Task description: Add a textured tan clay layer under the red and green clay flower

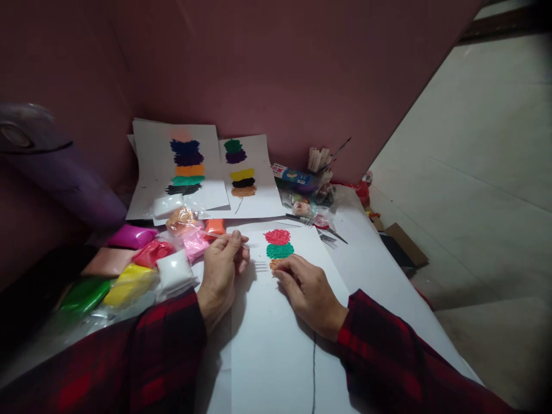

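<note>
A white sheet of paper point(276, 339) lies in front of me with a red clay patch point(277, 236) above a green clay patch point(280, 250) and a small orange bit just below. My left hand point(222, 273) is closed in a pinch on a thin stick-like tool point(215, 235), resting at the sheet's left edge. My right hand point(307, 290) lies on the sheet with its fingers curled, fingertips pressing at the orange bit under the green patch. Both sleeves are red and black plaid.
Bags of coloured clay point(129, 270) lie at the left: magenta, pink, red, yellow, green, white, orange. Two finished sheets point(202, 167) with stacked colour patches lean at the back wall. A cup of sticks and brushes point(319, 164) stands back right. The table edge point(388, 270) drops off at the right.
</note>
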The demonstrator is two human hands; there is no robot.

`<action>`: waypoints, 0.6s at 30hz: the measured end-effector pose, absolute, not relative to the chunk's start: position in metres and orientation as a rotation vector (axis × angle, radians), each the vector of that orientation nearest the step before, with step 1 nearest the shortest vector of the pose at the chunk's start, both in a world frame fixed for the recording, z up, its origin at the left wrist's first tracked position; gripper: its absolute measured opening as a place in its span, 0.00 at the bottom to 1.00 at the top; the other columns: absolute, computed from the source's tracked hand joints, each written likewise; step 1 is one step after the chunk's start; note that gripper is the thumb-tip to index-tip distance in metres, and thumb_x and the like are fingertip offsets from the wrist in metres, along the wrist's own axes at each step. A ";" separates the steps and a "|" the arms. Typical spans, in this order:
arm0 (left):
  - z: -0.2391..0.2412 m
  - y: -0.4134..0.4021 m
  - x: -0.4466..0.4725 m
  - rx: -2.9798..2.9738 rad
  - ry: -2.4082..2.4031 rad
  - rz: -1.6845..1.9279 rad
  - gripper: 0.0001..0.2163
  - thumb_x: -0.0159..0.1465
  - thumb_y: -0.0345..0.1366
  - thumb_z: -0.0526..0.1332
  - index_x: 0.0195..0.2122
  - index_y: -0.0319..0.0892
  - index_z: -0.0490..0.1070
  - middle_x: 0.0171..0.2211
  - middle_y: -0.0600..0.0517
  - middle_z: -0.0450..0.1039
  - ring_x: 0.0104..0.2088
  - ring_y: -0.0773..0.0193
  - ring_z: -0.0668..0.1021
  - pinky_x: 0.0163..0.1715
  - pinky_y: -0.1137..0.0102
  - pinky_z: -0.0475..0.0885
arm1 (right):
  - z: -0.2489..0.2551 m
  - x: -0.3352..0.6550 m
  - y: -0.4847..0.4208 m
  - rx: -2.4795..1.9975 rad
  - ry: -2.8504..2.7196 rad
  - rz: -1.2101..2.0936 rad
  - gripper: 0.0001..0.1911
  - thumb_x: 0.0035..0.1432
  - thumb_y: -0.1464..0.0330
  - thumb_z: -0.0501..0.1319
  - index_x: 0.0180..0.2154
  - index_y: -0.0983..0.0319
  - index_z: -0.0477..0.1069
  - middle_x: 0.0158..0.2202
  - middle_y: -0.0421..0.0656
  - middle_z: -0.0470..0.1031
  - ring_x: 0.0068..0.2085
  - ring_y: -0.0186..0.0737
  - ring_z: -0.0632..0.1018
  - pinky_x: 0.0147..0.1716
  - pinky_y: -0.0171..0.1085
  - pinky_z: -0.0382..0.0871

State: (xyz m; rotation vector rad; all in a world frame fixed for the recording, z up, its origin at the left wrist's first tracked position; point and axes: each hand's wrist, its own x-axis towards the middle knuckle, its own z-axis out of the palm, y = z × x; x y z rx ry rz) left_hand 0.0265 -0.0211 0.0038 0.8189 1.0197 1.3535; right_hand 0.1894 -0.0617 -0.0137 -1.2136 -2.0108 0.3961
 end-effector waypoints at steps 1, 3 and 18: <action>0.003 -0.021 0.026 0.818 1.016 1.351 0.11 0.61 0.42 0.61 0.30 0.38 0.66 0.17 0.57 0.64 0.13 0.75 0.62 0.13 0.79 0.53 | -0.013 0.190 -0.062 -1.194 -1.993 0.440 0.06 0.62 0.74 0.54 0.33 0.63 0.68 0.31 0.43 0.72 0.32 0.37 0.72 0.33 0.37 0.66; 0.003 -0.020 0.026 0.821 1.010 1.349 0.11 0.61 0.42 0.61 0.30 0.38 0.66 0.17 0.57 0.64 0.13 0.75 0.62 0.13 0.79 0.53 | -0.012 0.190 -0.062 -1.154 -1.976 0.523 0.06 0.61 0.74 0.55 0.32 0.62 0.69 0.30 0.42 0.72 0.33 0.37 0.72 0.34 0.37 0.67; 0.018 -0.041 0.031 0.678 0.864 1.098 0.11 0.64 0.41 0.55 0.34 0.37 0.67 0.21 0.55 0.67 0.15 0.75 0.63 0.16 0.78 0.55 | 0.022 0.185 -0.070 -0.998 -1.669 0.753 0.04 0.58 0.72 0.61 0.35 0.61 0.75 0.30 0.42 0.73 0.29 0.34 0.74 0.25 0.34 0.70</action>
